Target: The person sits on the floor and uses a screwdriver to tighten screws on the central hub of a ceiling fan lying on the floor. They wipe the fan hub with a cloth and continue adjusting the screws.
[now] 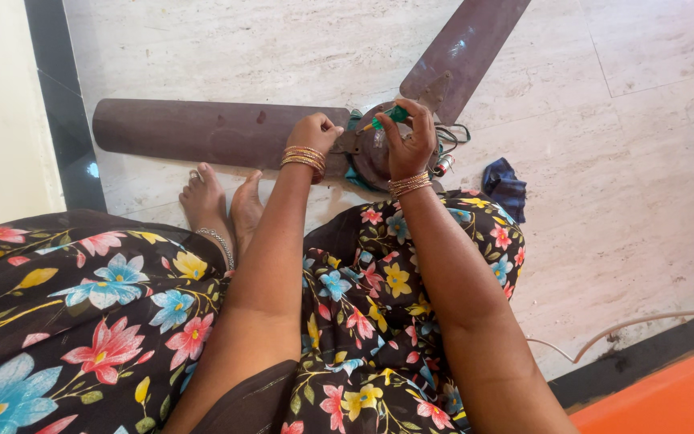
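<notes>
As the right hand (411,137) grips it, green screwdriver (387,119) slanting down-left, toward fan hub (367,157)

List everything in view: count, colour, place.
fan blades: two, brown, flat on the floor, one pointing left, one up to the right.
fan motor: one, brown, between the blades, under the hands.
screwdriver: one, green handle, over the motor.
wires: a few, dark, right of the motor.
cloth: one, dark blue, on the floor right of the motor.
cable: one, white, floor at lower right.
floor: pale marble tiles.
feet: two, bare, anklet on one, below the left blade.
left hand: on the blade's root by the motor.
right hand: grips the screwdriver.
</notes>
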